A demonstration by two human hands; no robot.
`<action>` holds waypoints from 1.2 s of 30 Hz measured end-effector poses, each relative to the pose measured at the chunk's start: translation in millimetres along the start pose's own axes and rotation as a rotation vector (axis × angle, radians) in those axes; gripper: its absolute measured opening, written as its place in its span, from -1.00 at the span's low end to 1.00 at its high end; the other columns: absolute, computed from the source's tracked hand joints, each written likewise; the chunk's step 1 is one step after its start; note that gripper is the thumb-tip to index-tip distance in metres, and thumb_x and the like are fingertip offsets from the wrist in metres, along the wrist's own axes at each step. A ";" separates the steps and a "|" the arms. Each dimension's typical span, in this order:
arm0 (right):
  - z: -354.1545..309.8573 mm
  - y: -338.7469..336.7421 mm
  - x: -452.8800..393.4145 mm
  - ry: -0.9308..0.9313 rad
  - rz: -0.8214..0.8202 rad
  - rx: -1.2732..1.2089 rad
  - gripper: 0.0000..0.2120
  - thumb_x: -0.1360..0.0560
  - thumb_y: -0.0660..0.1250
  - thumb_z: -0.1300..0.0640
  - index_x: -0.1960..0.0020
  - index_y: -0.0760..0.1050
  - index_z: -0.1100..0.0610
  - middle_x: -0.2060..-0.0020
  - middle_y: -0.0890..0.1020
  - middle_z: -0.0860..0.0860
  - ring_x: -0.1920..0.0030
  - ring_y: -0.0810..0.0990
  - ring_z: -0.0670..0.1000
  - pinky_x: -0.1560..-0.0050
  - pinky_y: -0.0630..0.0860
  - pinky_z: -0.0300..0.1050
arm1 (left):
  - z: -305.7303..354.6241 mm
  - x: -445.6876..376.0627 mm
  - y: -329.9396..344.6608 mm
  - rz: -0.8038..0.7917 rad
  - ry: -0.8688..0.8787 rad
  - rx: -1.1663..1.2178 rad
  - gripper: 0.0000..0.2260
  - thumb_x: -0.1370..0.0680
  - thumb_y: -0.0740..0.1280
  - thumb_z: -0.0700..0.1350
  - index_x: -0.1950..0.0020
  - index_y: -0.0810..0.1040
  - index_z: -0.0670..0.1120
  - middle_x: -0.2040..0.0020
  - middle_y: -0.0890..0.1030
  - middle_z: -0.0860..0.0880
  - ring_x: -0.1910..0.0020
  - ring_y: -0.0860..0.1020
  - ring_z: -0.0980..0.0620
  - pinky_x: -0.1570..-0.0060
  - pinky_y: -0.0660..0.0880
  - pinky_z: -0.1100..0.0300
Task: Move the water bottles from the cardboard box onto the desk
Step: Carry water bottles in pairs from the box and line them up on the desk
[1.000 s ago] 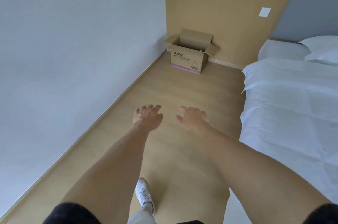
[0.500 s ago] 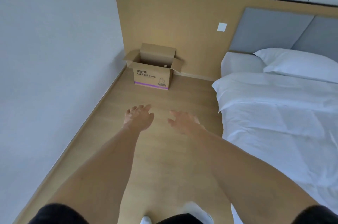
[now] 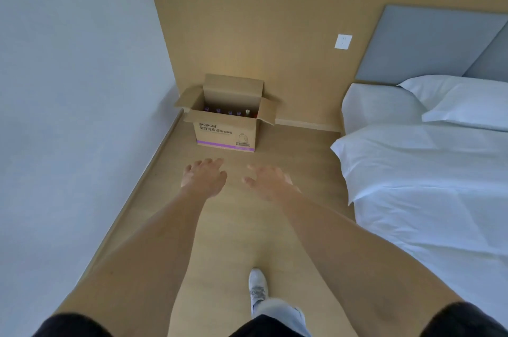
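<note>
An open cardboard box (image 3: 226,132) stands on the wooden floor in the corner, against the wood wall panel. Several bottle caps (image 3: 228,113) show inside it, most purple and one white at the right. My left hand (image 3: 204,176) and my right hand (image 3: 268,180) are stretched out in front of me, short of the box, fingers spread and holding nothing. No desk is in view.
A bed with white sheets (image 3: 428,171) and pillows fills the right side. A pale wall (image 3: 68,116) runs along the left. The strip of wooden floor (image 3: 236,240) between them leads to the box. My white shoe (image 3: 257,283) is on the floor below.
The box has come nearer and more central as I walk toward it, and the bottle caps inside now show. Both hands stay outstretched and empty.
</note>
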State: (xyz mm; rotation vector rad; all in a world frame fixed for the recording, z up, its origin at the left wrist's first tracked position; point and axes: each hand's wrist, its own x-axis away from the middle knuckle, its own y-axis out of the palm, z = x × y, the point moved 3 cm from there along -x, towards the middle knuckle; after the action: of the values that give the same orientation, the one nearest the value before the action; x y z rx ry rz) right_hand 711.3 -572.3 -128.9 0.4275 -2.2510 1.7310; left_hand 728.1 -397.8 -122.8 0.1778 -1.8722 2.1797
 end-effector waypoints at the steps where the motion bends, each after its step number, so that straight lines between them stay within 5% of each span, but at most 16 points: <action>1: 1.0 -8.3 -25.0 -0.004 -0.002 -0.015 -0.46 -0.62 0.06 -0.26 -0.56 0.19 -0.15 -0.44 0.44 0.10 -0.44 0.37 0.17 -0.37 0.31 0.11 | -2.6 -21.6 -7.7 0.002 -0.011 -0.001 -0.57 -0.68 0.05 0.03 -0.55 0.27 0.07 -0.49 0.39 -0.07 -0.45 0.34 -0.14 -0.40 0.25 -0.05; 18: -24.5 -96.7 -319.2 -0.064 -0.048 0.004 -0.50 -0.62 0.07 -0.24 -0.51 0.27 -0.11 -0.36 0.50 0.06 -0.34 0.46 0.15 -0.29 0.42 0.11 | -57.7 -303.1 -72.9 -0.011 -0.074 0.031 -0.58 -0.69 0.04 -0.02 -0.57 0.25 0.08 -0.47 0.41 -0.05 -0.42 0.37 -0.13 -0.40 0.28 -0.05; 29: -87.4 -150.5 -500.5 0.076 -0.097 0.060 -0.63 -0.66 0.05 -0.06 -0.41 0.39 -0.06 -0.34 0.46 0.03 -0.33 0.45 0.21 -0.25 0.43 0.11 | -141.7 -519.4 -123.2 -0.054 0.041 0.003 -0.63 -0.66 0.06 -0.10 -0.47 0.37 -0.02 -0.35 0.51 -0.12 -0.31 0.45 -0.18 -0.30 0.35 -0.07; 36: -96.2 -180.5 -580.8 0.235 -0.040 -0.092 -0.57 -0.59 0.09 -0.17 -0.41 0.35 -0.07 -0.30 0.51 0.08 -0.29 0.47 0.19 -0.15 0.36 0.08 | -161.4 -624.6 -151.9 -0.071 0.108 0.033 -0.60 -0.68 0.06 -0.04 -0.53 0.31 0.07 -0.40 0.48 -0.08 -0.34 0.43 -0.16 -0.33 0.34 -0.06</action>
State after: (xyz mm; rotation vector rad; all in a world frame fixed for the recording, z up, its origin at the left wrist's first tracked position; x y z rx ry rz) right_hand 1319.3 -483.4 -168.3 0.2344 -2.1290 1.5609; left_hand 1380.9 -292.1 -167.2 0.1282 -1.7458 2.1293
